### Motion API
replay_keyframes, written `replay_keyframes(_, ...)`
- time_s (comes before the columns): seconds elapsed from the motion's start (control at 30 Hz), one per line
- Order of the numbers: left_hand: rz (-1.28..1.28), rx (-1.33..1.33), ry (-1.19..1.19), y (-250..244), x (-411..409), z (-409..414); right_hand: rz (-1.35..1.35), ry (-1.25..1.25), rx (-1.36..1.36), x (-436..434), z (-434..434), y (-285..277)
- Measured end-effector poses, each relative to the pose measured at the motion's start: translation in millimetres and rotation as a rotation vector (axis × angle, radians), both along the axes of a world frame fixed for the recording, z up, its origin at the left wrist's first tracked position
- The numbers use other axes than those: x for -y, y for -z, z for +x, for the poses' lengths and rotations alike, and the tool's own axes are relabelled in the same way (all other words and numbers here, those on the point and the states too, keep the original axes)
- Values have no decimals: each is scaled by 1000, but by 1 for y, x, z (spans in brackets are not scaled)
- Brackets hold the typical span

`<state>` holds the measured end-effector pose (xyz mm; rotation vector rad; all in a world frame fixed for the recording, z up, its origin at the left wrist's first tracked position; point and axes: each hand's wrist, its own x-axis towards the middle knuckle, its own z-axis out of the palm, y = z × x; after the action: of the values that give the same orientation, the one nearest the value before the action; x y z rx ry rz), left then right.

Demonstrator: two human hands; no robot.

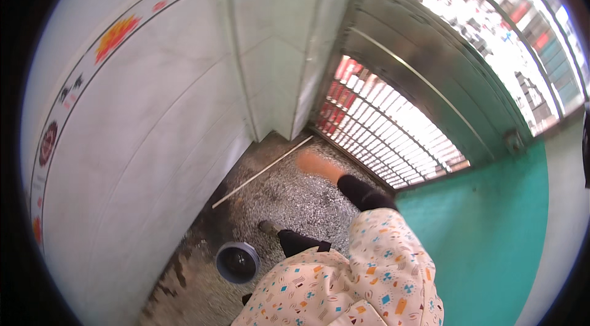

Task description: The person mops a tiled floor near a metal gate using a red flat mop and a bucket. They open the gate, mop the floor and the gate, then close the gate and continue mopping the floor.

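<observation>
My right hand (318,165) reaches low over the speckled floor (295,201), close to the foot of a metal gate (392,128). It is blurred by motion, and its fingers cannot be made out. A dark cuff (364,193) shows below a cream patterned sleeve (387,238). Just beyond the hand, a thin pale stick (262,172) runs slantwise towards the tiled wall; whether the hand touches it is unclear. My left hand is out of view. A round bluish-grey bucket (221,252) holding dark liquid stands on the floor near my shoe (269,228).
White wall tiles (161,109) with a decorated border rise on the left. The gate has a barred lower grille (368,132) and a solid panel with a latch (512,139). A green-painted wall (474,229) stands close on the right. Parts of the floor look wet, with dark stains (177,270).
</observation>
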<state>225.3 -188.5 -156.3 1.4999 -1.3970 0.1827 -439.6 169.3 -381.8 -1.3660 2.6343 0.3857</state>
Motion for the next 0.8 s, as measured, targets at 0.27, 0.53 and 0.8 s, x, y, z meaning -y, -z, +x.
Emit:
replay_keyframes(0.27,556,-582,1044,-58,-38,-147,-166,1019,872,-255,398,73)
replay_keyframes(0.53,525,-461,1109,-86,-77,-167,-474,1017,-95,-356,371,39)
replay_keyframes(0.8,360,-463,1042,-133,-154,-183,-654,1266,-658,-425,177,-207)
